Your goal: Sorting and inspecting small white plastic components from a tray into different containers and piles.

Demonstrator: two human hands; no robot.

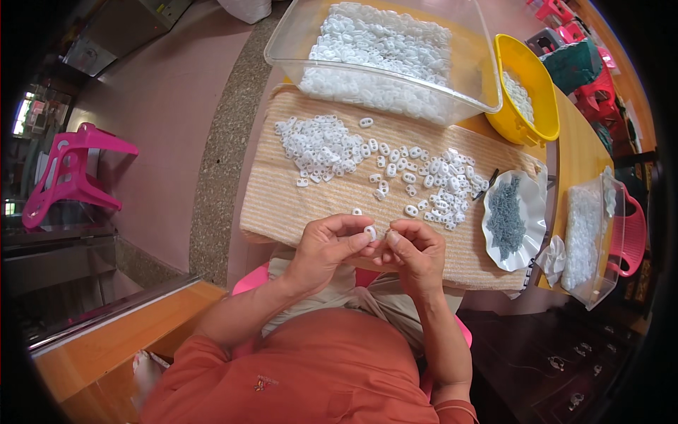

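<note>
Fingers of L hand (323, 247) pinching glossy oval wht pc (371, 232), R hand (417, 256) fingertips together, contents unclear, ribbed tan cloth (304, 208)

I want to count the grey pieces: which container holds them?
The scalloped white dish, right of the right hand: it alone shows grey pieces. The large clear tub, yellow basin and far-right clear bin show whitish pieces.

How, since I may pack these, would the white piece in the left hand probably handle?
The white piece is probably light, being small enough to pinch in the left hand. Its smooth-looking surface may be slippery. Its oblong shape suggests sliding rather than rolling when pushed.
</note>
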